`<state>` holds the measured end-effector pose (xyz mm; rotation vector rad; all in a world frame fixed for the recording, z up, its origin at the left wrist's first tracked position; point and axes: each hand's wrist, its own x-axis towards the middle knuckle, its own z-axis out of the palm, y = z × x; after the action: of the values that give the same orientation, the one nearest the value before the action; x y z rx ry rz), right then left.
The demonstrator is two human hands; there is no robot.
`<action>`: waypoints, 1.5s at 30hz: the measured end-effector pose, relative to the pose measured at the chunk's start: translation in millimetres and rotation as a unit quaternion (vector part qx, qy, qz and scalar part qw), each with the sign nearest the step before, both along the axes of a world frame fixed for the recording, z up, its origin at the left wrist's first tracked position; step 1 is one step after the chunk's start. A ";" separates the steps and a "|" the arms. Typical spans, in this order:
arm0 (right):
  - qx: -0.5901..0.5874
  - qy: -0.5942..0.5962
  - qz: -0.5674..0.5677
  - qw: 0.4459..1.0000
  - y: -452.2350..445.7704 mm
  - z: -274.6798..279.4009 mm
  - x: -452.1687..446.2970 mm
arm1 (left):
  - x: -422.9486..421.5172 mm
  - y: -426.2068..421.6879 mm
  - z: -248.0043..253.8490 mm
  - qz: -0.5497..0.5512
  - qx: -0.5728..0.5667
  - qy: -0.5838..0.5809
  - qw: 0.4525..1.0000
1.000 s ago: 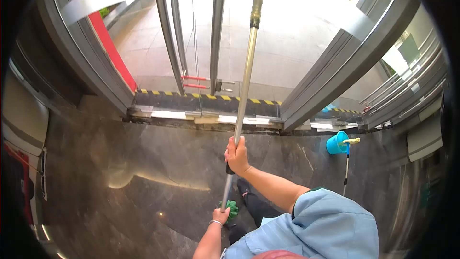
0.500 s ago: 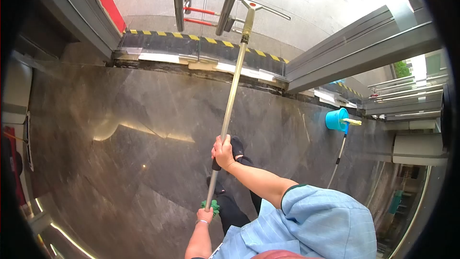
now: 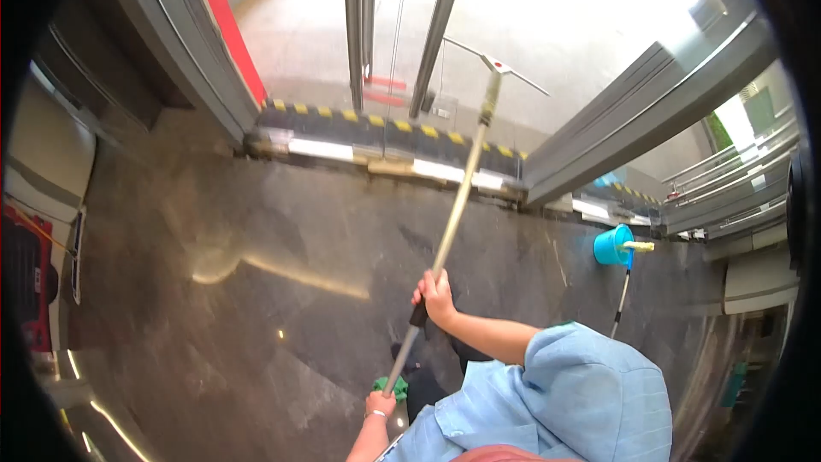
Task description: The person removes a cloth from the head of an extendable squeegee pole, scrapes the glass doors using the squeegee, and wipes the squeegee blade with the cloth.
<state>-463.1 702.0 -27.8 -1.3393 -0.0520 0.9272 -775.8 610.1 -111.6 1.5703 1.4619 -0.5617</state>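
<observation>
A long-poled squeegee [image 3: 456,218] slants across the view. Its blade head [image 3: 494,64] is at the glass door, just right of a vertical metal handle bar [image 3: 440,30]. My right hand [image 3: 438,298] is wrapped round the pole just above its black grip collar. Lower down, my left hand [image 3: 380,403] is closed round the silver end of the pole. A green cloth [image 3: 392,388] shows beside the left hand and pole; whether the fingers also hold it I cannot tell.
On the right, a blue bucket [image 3: 612,245] stands by the door frame, with a second pole [image 3: 623,295] and its pale fluffy head against it. Yellow-and-black tape [image 3: 376,120] runs along the threshold. A grey door post [image 3: 633,120] juts in from the right. Red equipment [image 3: 30,282] lies far left.
The view has shifted, so the doorway sits lower. The squeegee head has moved right relative to the door handle bars, its blade now clear of them. Both hands keep their hold.
</observation>
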 end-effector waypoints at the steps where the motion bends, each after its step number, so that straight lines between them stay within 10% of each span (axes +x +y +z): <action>1: 0.028 -0.014 0.004 0.999 -4.4 20.5 2.1 | -0.5 4.4 2.8 -0.003 0.017 -0.010 1.000; 10: 0.209 -0.208 0.043 0.955 2.5 209.4 73.1 | 95.4 103.7 47.7 -0.079 0.179 -0.146 0.970; 25: 0.363 -0.414 -0.019 0.835 131.2 528.6 241.8 | 366.1 228.5 322.0 0.013 0.268 -0.433 0.861; 45: 0.290 -0.470 0.011 0.834 209.5 623.7 255.9 | 408.7 271.2 387.6 0.108 0.177 -0.543 0.814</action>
<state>-207.2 911.5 595.9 -1.0878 -1.0311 0.1422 -367.2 881.3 276.0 1.5198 0.8048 0.7250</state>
